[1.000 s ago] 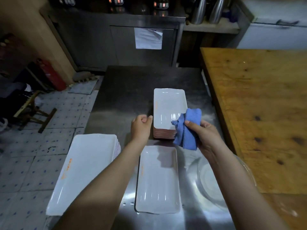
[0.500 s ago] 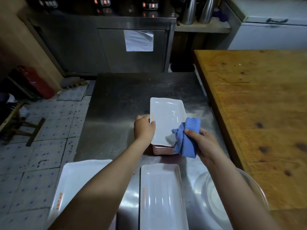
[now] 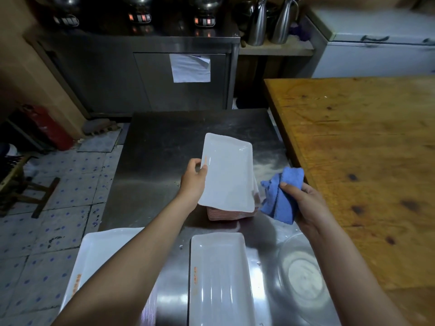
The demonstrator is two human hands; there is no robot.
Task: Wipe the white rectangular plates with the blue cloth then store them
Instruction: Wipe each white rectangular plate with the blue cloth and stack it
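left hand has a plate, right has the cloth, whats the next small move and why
Probably bring the blue cloth in the right hand across onto the face of the white rectangular plate. The left hand grips that plate by its left edge, tilted above the stack of plates; the cloth is beside it, not touching.

The lifted plate [image 3: 227, 172] masks nearly the whole stack [image 3: 231, 214] beneath it, and only ribbed pink edges peek out at its six o'clock. On the left hand [image 3: 194, 182], the thumb's on the rim and the fingers are gone underneath. The right hand [image 3: 308, 203] has its fingertips lost behind the blue cloth [image 3: 281, 196]. At seven o'clock, the big white plate [image 3: 94, 262] is crossed by the left forearm and clipped by the bottom edge. The near plate [image 3: 219, 278] at six o'clock is clipped too, its orange print [image 3: 195, 276] unreadable. At five o'clock, the clear bowl [image 3: 303, 274] slips under the right forearm.
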